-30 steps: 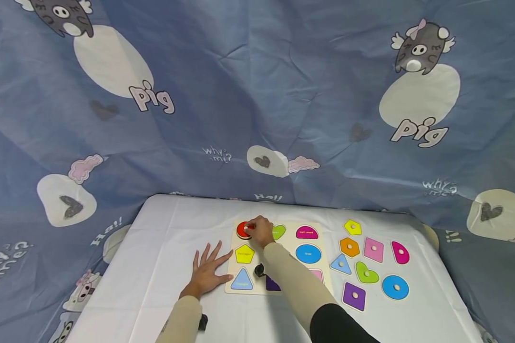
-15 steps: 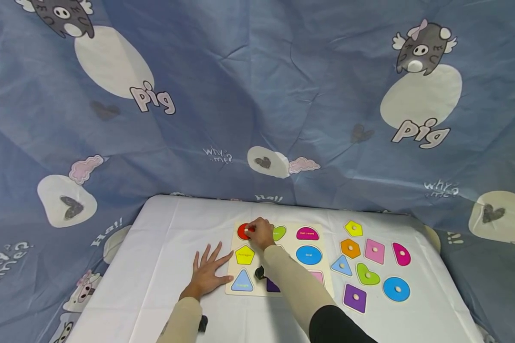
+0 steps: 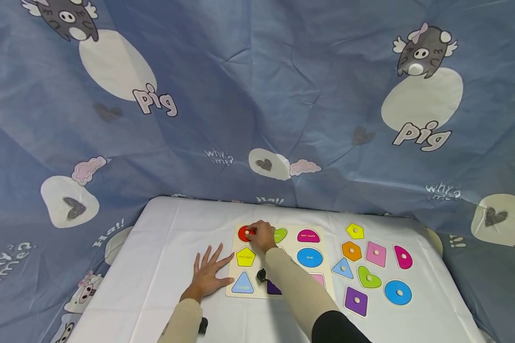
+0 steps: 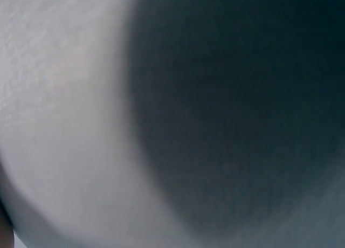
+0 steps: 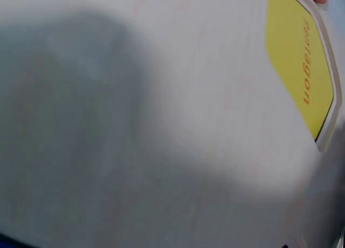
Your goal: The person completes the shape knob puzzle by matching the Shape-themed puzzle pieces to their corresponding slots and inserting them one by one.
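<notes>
In the head view my right hand (image 3: 262, 236) is over the top left of a cream shape-puzzle board (image 3: 262, 291). Its thumb and fingertips pinch the small knob of a red round puzzle piece (image 3: 242, 233), which appears to lie flat in the board's corner. My left hand (image 3: 208, 277) rests with fingers spread on the white cloth, and its thumb and a fingertip reach the board's left edge. The right wrist view shows the yellow pentagon recess (image 5: 302, 59) with its printed word. The left wrist view is too dark and blurred to make out any piece.
Several knobbed pieces lie right of the board, among them a yellow pentagon (image 3: 355, 231), an orange hexagon (image 3: 351, 251), a green heart (image 3: 369, 277), a purple square (image 3: 355, 301) and a blue oval-like piece (image 3: 397, 292). A blue patterned cloth (image 3: 257, 109) rises behind the table.
The red piece, tilted with a dark edge showing a second ago, now appears flat in the board. My right hand keeps its pinch; my left hand stays put. The head view has shifted slightly.
</notes>
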`<state>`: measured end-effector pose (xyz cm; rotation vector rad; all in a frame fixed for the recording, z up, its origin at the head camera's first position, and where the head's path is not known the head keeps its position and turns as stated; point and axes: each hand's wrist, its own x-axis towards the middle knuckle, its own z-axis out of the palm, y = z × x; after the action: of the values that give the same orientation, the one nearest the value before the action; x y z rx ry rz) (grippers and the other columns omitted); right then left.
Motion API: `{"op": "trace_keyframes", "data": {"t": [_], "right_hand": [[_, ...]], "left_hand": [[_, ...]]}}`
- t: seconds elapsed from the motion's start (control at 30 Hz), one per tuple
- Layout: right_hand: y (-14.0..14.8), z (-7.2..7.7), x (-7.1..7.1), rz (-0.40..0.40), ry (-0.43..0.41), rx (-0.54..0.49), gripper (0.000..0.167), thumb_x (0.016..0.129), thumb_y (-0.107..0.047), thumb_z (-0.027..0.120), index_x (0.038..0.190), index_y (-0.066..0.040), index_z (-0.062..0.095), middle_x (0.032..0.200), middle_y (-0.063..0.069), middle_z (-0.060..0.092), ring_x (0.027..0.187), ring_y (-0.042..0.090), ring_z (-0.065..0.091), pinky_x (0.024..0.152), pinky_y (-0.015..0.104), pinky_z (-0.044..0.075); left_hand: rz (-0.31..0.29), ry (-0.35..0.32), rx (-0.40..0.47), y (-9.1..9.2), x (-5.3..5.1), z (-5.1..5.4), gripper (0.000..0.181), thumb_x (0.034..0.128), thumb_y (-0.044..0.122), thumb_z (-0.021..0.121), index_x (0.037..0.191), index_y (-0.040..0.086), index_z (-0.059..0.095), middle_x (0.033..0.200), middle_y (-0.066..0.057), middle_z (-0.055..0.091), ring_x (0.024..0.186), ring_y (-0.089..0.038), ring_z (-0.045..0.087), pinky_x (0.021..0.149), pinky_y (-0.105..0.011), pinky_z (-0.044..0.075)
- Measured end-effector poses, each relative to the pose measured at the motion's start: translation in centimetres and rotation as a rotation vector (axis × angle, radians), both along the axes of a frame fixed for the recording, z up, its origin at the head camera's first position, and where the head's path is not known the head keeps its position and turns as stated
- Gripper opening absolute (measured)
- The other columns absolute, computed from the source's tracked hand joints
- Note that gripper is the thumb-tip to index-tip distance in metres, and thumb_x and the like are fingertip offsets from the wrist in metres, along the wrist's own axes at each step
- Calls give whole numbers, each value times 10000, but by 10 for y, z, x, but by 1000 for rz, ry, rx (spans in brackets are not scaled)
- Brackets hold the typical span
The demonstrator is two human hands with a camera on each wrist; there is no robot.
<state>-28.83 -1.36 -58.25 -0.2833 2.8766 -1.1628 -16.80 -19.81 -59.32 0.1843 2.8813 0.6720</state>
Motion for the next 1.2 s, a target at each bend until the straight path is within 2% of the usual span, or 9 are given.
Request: {"op": "trace_keyframes", "data": {"t": [0.23,0.4,0.57,0.73,1.0,1.2], "right_hand": [[17,1,2,49,1,-71,205,827,-89,751,1031,-67,736,1050,93,680,993,279,587,978,463,408],[29,4,9,42,-64,-160,225,843,-54,732,1066,-49,711,1095,108,655,1048,276,592,988,411,472],[40,5,17,21,-116,-206,233,864,-61,711,1097,-58,697,1139,113,625,1066,276,584,999,407,471],[53,8,23,23,-104,-224,241,867,-69,709,1108,-63,691,1144,113,622,1075,285,578,1014,424,456],[76,13,29,-49,-108,-250,240,867,-72,709,1106,-72,693,1184,109,616,1115,301,572,1033,448,437],[100,13,36,-59,-23,-289,249,833,-14,717,1081,-17,698,1138,128,636,1054,308,577,994,462,446]], "left_hand": [[-3,-2,5,4,-2,1,739,760,530,713,1413,258,499,1596,-96,207,1460,-387,55,1133,-608,-67],[2,-10,-5,5,-3,0,741,759,521,715,1418,267,492,1599,-93,201,1462,-385,50,1131,-611,-65],[0,-11,9,3,-1,2,748,757,531,712,1415,247,500,1596,-106,204,1459,-392,50,1129,-614,-69],[4,-2,22,0,-1,1,751,751,538,712,1412,251,502,1594,-110,208,1458,-392,54,1130,-612,-70],[14,-4,30,-2,-1,-3,752,747,510,723,1413,238,501,1596,-114,198,1459,-392,42,1126,-609,-89],[2,-7,36,-1,-1,-2,759,747,532,714,1414,238,500,1594,-117,202,1459,-393,41,1128,-607,-89]]}}
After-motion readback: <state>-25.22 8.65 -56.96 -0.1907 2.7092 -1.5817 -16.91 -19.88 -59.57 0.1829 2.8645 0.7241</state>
